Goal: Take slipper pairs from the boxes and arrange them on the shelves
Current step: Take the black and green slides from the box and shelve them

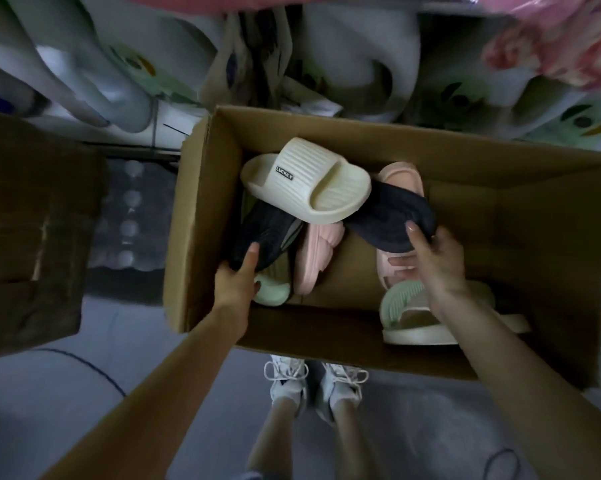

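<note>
Dim grey floor (67, 427), dark cable (98, 370)

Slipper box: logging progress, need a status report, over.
Left hand grips left black slipper, right hand grips right black slipper. Both inside the box. Cream slipper lies over both, in the way.

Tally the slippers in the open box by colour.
Black slippers: 2
Pink slippers: 2
Green slippers: 2
Cream slippers: 2
Total: 8
</note>
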### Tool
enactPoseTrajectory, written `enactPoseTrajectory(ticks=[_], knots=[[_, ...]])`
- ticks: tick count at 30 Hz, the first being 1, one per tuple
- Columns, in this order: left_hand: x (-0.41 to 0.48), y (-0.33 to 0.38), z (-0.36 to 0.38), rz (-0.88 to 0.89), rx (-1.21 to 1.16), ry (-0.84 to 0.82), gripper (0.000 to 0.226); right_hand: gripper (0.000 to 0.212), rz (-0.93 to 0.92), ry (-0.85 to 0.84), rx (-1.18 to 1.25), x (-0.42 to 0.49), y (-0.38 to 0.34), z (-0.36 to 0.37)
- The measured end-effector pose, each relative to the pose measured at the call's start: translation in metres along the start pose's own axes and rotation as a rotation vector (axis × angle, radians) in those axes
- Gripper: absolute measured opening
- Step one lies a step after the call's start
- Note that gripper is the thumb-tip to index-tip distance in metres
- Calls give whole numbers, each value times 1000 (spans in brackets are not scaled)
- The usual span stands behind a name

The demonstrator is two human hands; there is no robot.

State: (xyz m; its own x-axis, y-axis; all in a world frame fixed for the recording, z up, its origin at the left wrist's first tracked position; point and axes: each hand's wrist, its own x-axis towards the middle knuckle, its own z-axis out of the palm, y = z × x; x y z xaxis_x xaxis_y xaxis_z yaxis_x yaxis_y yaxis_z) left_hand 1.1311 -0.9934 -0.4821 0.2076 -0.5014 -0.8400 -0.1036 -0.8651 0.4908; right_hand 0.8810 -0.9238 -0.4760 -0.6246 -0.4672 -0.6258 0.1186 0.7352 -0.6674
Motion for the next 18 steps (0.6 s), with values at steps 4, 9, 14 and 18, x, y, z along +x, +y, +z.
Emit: enactPoseTrajectory(ticks=[4,9,14,18], knots=[[2,8,3,-70,-204,-39,57,13,9,2,135,-8,-6,1],[2,17,2,-146,-330,-75,22,13,-58,-56,174,-31,-19,-3],[-18,18,-1,-122,-347,-164,6,12,-125,-94,136,-64,-29,-17],[-50,24,-18,-135,-380,-127,13,9,-158,-79,121,-88,-33,-32]])
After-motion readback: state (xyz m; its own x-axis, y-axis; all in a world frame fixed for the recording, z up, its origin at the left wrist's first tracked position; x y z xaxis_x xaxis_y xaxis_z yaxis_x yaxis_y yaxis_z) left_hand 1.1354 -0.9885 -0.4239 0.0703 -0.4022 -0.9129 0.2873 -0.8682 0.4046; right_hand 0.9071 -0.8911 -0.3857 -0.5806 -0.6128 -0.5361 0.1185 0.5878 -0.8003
